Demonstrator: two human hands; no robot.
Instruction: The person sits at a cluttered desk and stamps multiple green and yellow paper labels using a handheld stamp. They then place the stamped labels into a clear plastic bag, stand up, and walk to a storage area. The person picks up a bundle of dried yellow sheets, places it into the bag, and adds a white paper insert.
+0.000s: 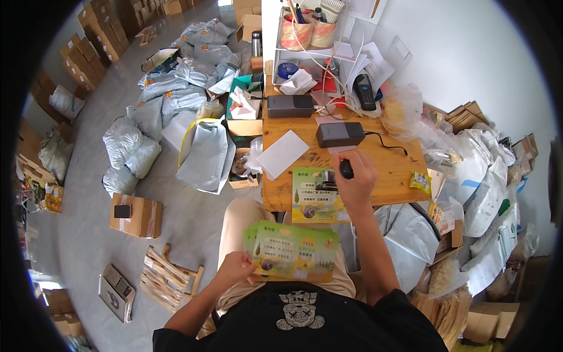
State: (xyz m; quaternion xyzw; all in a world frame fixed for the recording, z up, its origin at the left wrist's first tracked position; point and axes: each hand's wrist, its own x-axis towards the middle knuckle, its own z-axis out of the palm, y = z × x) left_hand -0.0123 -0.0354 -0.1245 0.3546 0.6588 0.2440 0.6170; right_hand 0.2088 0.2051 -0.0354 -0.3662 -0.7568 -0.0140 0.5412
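Gripping a black-knobbed tool (346,169), my right hand (356,178) has the single green card (311,198) beneath and just left of it, overhanging the table's (399,179) near edge — an uneven push could skid it. Nearer my body, my left hand (237,267) pinches a fanned card stack (293,253) near one corner; a slack thumb might spill some. My right forearm reaches forward, fingers curled; my left slants inward.

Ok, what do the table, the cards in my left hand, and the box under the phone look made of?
Table: wood, likely varnished, orange-brown with knot-like dark marks. Cards: paper or thin card, flat and colour-printed; gloss unclear. Box: probably cardboard, matte brown with straight folded edges and tape.
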